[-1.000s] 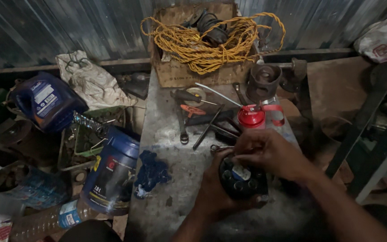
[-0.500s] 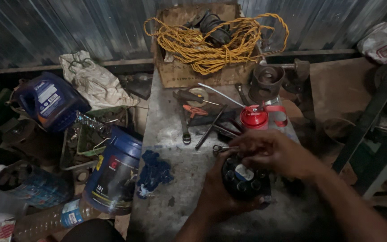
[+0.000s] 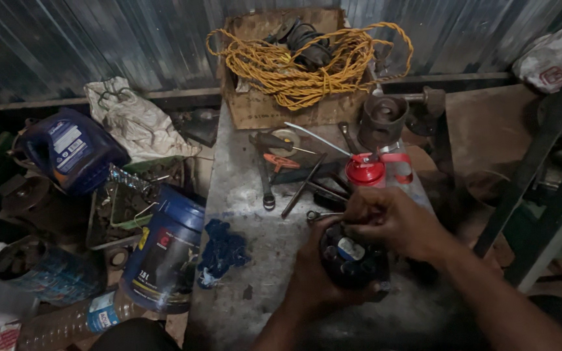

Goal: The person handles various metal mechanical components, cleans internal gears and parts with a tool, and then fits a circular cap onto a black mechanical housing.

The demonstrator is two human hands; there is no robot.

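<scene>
My left hand [image 3: 317,276] cups the black round part [image 3: 352,260] over the bench [image 3: 242,195]; my right hand [image 3: 395,221] pinches at its top. Best to keep the cup firm and work the fingertips gently, square to the part.

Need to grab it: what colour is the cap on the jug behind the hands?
Red cap, head view.
</scene>
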